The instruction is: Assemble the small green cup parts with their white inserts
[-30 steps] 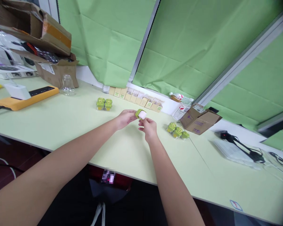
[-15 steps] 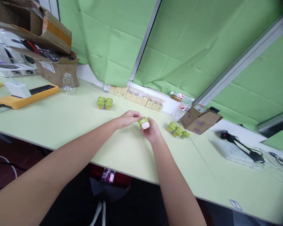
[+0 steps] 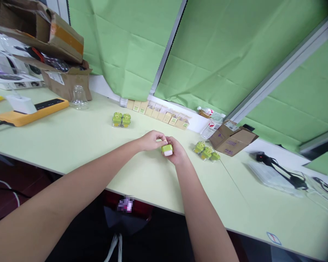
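Observation:
Above the middle of the table, my right hand (image 3: 176, 151) is closed around a small green-and-white case (image 3: 167, 149), which looks like an earphone case. Its green lid part is on top and the white part faces me. My left hand (image 3: 152, 140) is in a pinch at the far edge of the case, where a small pale bit shows at the fingertips; I cannot tell exactly what it grips. Several green-topped clear containers (image 3: 121, 120) with yellow inside stand to the left of my hands. More green-topped containers (image 3: 206, 151) stand to the right.
A row of small tan boxes (image 3: 161, 113) lines the back edge. Plastic bottles (image 3: 211, 127) and a cardboard box (image 3: 231, 138) stand at the back right. An orange power strip (image 3: 41, 111), a clear jar (image 3: 79, 97) and cardboard boxes (image 3: 68, 80) are on the left.
The case has dropped slightly towards me and tilted, so more of its green top shows. My left hand has shifted a little right, its fingertips now at the far edge.

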Demonstrator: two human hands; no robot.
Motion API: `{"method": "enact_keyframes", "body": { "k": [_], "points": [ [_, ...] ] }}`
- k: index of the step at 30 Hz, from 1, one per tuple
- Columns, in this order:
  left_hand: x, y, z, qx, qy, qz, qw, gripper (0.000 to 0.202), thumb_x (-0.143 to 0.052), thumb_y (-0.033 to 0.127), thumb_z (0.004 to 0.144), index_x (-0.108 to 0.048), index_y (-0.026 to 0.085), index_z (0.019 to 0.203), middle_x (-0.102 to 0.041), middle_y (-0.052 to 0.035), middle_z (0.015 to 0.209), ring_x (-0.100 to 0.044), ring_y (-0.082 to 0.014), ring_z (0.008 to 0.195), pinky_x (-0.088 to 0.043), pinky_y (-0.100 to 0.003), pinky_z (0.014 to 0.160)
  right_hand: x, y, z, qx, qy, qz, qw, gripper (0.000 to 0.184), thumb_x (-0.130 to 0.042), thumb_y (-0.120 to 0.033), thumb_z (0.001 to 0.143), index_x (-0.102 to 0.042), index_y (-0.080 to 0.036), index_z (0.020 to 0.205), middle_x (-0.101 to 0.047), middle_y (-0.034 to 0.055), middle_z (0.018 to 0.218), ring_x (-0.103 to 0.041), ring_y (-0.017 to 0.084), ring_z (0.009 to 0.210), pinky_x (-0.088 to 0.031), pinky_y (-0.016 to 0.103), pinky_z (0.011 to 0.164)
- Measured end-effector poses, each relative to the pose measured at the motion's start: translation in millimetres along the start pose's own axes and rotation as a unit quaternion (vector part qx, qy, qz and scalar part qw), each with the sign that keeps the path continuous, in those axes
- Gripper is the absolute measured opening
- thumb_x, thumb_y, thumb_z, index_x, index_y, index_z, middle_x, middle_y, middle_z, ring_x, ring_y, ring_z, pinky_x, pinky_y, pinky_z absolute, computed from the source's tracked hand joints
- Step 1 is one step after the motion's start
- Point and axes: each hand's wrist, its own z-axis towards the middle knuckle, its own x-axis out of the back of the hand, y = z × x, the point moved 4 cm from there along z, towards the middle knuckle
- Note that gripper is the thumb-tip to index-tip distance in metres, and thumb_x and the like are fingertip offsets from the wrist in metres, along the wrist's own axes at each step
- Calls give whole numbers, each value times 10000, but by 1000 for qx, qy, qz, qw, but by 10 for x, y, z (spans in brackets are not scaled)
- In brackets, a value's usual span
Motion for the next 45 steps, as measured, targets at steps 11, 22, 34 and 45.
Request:
{"method": "enact_keyframes", "body": {
  "k": [11, 22, 34, 45],
  "points": [
    [52, 16, 10, 3, 13, -24, 1000, 208, -679, 364, 768, -684, 156, 772, -704, -52, 823, -628, -169, 786, -489, -283, 750, 33, -39, 34, 71, 10, -28, 997, 161, -632, -306, 653, -612, -203, 775, -606, -32, 626, -532, 126, 554, -400, 242, 489],
    [247, -261, 68, 71, 76, -10, 995, 183, -679, 336, 757, -701, 155, 738, -672, -38, 672, -610, -139, 598, -471, -254, 576, -75, -118, -77, 173, -6, -185, 967, 291, -750, -418, 674, -621, -218, 840, -682, 6, 800, -617, 144, 703, -539, 307, 693],
    [181, -230, 39, 71, 99, 23, 992, 141, -701, 303, 721, -723, 167, 750, -709, -44, 751, -614, -153, 674, -473, -264, 627, -61, -35, -16, 131, -19, -100, 986, 173, -701, -265, 632, -591, -181, 737, -663, 30, 766, -652, 172, 711, -552, 335, 716],
    [495, -193, -6, 44, 255, 53, 964, 130, -744, 269, 677, -688, 193, 766, -642, -73, 945, -559, -241, 1003, -435, -321, 952, -13, 14, 39, 120, 29, -106, 987, 171, -725, -270, 601, -605, -181, 685, -650, 20, 738, -621, 143, 657, -525, 286, 639]
  ]
}}
